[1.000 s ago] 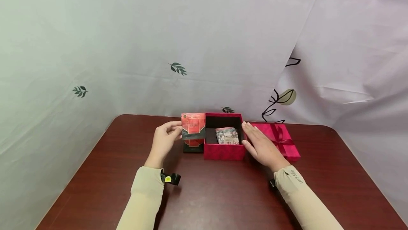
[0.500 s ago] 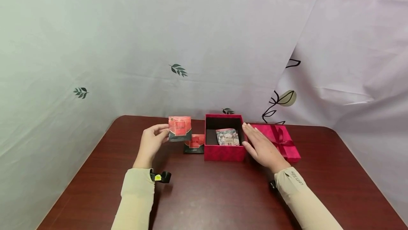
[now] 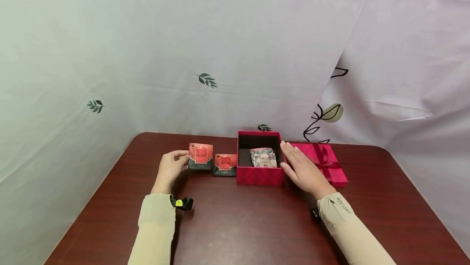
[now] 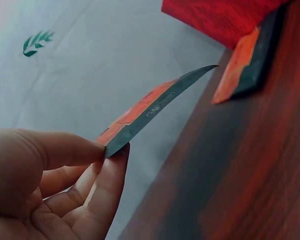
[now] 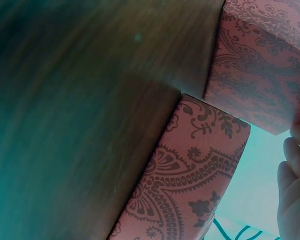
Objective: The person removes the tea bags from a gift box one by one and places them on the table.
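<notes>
In the head view my left hand (image 3: 171,168) pinches a red and dark green packet (image 3: 200,156) by its left edge. The left wrist view shows that packet (image 4: 155,110) raised off the table between thumb and fingertips. A second packet (image 3: 225,164) of the same look lies on the table, against the left side of a red lidless box (image 3: 259,176). Inside the box rests a packet with a greyish floral print (image 3: 263,157). My right hand (image 3: 303,170) has its fingers straight and rests along the box's right side.
A red box lid (image 3: 324,161) with a ribbon bow lies right of the box, partly behind my right hand. The brown table (image 3: 235,224) ends at the back against a pale printed cloth (image 3: 235,53).
My left hand has moved left with the packet, away from the box, and then lowered it toward the table. The packet beside the box is now fully uncovered. My right hand has stayed in place.
</notes>
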`<state>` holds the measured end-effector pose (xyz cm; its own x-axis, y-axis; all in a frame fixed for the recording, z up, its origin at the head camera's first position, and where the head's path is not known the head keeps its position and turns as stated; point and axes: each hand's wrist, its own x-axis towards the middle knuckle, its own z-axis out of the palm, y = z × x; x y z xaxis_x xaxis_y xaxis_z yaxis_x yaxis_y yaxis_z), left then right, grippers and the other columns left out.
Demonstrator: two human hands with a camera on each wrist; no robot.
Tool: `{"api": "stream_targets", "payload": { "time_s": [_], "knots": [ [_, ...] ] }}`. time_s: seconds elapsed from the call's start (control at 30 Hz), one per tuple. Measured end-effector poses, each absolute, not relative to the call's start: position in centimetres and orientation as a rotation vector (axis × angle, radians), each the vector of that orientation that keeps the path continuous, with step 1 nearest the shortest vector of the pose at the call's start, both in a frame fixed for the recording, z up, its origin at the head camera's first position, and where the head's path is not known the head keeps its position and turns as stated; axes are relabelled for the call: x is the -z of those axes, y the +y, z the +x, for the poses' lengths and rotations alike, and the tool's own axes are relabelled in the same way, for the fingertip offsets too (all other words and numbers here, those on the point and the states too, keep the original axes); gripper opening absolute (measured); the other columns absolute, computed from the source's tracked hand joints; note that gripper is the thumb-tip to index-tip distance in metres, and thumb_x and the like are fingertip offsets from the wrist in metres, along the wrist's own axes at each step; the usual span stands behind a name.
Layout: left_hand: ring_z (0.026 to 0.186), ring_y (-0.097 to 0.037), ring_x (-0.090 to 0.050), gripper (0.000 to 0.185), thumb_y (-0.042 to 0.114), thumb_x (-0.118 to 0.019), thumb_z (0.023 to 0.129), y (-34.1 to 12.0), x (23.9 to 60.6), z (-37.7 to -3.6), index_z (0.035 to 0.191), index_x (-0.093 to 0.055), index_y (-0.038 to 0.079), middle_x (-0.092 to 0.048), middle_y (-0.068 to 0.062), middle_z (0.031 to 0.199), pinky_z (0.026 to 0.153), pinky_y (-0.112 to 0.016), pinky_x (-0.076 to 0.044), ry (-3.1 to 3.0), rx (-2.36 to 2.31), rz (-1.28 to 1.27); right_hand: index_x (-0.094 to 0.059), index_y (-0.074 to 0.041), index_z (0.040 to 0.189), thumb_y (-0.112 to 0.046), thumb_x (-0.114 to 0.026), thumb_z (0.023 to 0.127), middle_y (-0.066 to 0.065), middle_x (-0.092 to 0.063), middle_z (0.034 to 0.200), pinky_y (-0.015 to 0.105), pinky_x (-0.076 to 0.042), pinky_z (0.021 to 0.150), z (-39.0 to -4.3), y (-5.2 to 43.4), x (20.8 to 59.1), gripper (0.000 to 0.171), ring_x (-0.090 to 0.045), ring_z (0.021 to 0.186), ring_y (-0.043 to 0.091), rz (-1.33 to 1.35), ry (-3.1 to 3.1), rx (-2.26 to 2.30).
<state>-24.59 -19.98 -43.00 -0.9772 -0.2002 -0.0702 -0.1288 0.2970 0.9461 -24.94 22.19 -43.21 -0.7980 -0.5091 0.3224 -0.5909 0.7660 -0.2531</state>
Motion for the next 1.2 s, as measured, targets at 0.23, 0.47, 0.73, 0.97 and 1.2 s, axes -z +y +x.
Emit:
{"api": "stream_targets", "payload": {
  "time_s": [0.23,0.47,0.73,0.97,1.2],
  "knots": [
    [0.093,-0.015,-0.065,0.032,0.008,-0.055,0.104,-20.6,44.1,-24.7,0.130,-0.063,-0.008,-0.066,-0.024,0.117,0.072,-0.021,-0.057,-2.543,1.777,0.335,-0.036,0.000,0.155,-0.033,-0.056,0.103,0.015,-0.035,0.161,0.055,-0.027,0.118,-25.0,22.2,43.3,0.066,-0.028,0.150,0.035,0.860,-2.721,-0.507],
    [0.093,-0.021,-0.070,0.030,0.005,-0.055,0.103,-20.9,44.8,-24.6,0.126,-0.063,-0.012,-0.066,-0.029,0.118,0.077,-0.031,-0.060,-2.582,1.726,0.322,-0.039,0.004,0.153,-0.024,-0.061,0.101,0.018,-0.038,0.159,0.056,-0.029,0.117,-25.1,22.1,43.5,0.063,-0.032,0.147,0.038,0.901,-2.660,-0.497],
    [0.100,-0.030,-0.070,0.031,0.007,-0.053,0.104,-21.2,45.5,-24.6,0.128,-0.063,-0.010,-0.065,-0.029,0.120,0.081,-0.036,-0.060,-2.636,1.676,0.341,-0.036,0.002,0.155,-0.025,-0.061,0.101,0.017,-0.037,0.160,0.055,-0.028,0.117,-25.0,22.1,43.4,0.065,-0.032,0.147,0.039,0.880,-2.687,-0.500],
    [0.093,-0.023,-0.071,0.031,0.004,-0.055,0.102,-21.1,45.6,-24.8,0.127,-0.062,-0.012,-0.065,-0.030,0.121,0.077,-0.034,-0.061,-2.615,1.708,0.319,-0.036,0.002,0.155,-0.026,-0.061,0.101,0.017,-0.036,0.160,0.056,-0.028,0.117,-25.1,22.2,43.4,0.065,-0.030,0.148,0.038,0.874,-2.699,-0.498],
    [0.101,-0.030,-0.070,0.031,0.005,-0.054,0.102,-21.2,45.5,-24.7,0.127,-0.063,-0.010,-0.063,-0.030,0.124,0.083,-0.037,-0.060,-2.651,1.660,0.327,-0.036,0.002,0.154,-0.026,-0.060,0.102,0.017,-0.036,0.160,0.057,-0.028,0.117,-25.0,22.1,43.3,0.064,-0.030,0.148,0.039,0.867,-2.712,-0.494]
  ]
}}
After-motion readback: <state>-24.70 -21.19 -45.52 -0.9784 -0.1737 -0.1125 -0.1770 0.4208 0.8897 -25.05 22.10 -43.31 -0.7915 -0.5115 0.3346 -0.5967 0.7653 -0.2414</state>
